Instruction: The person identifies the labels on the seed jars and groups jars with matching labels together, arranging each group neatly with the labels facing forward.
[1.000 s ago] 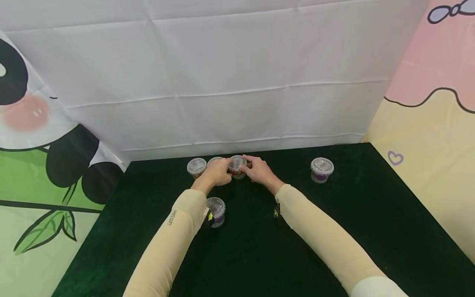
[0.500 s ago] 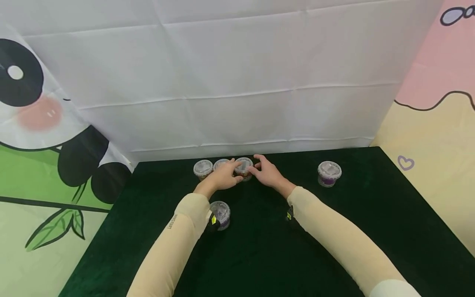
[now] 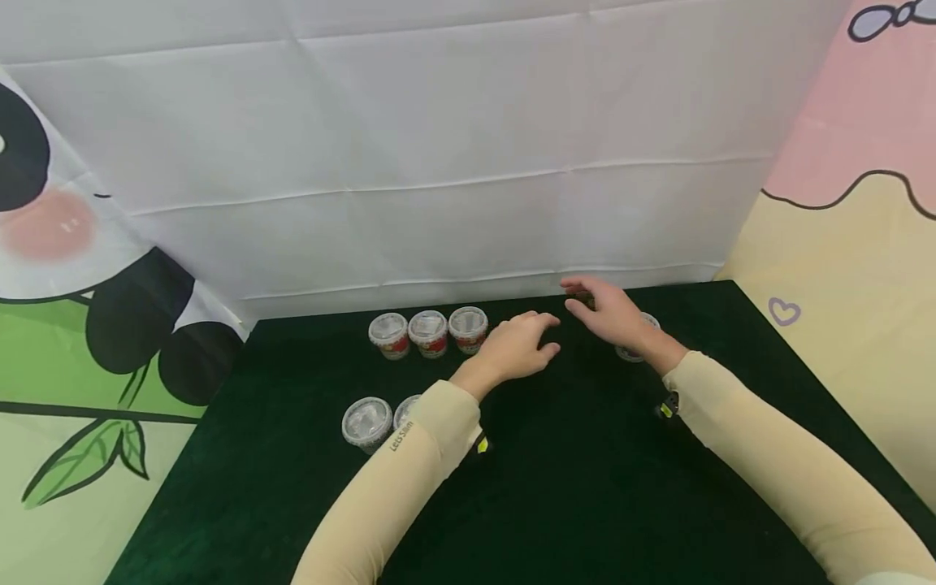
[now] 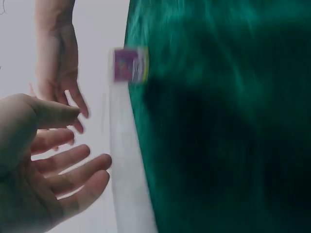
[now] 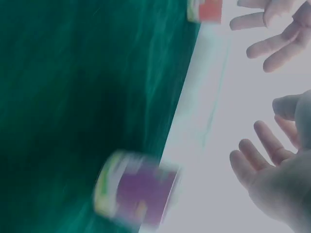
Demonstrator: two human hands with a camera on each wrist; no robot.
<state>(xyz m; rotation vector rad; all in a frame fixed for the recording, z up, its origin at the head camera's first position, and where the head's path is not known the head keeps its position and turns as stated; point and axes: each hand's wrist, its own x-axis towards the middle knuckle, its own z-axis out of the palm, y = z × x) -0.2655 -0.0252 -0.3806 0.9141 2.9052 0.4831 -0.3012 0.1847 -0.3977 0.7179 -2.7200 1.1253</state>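
Observation:
My left hand (image 3: 516,349) is in the air just right of the back row of cups, fingers loosely spread and holding nothing. Farther right, my right hand (image 3: 610,313) is also raised with relaxed fingers and nothing in them. A lidded purple-labelled cup (image 3: 626,355) is partly hidden behind the right hand and wrist; its label shows in the left wrist view, where the purple cup (image 4: 129,65) is blurred. Three lidded cups with red labels, a left one (image 3: 388,335), a middle one (image 3: 428,333) and a right one (image 3: 468,328), stand in a row near the back edge.
Nearer the front stand two more lidded cups, one in plain sight (image 3: 367,422) and another (image 3: 404,409) partly covered by the left sleeve. Dark green cloth (image 3: 570,487) covers the table. A white fabric wall (image 3: 453,219) rises behind its back edge.
Both hands have left the right-hand cup of the back row and moved right, toward the purple-labelled cup. That row stays in place. The left forearm now uncovers another front cup.

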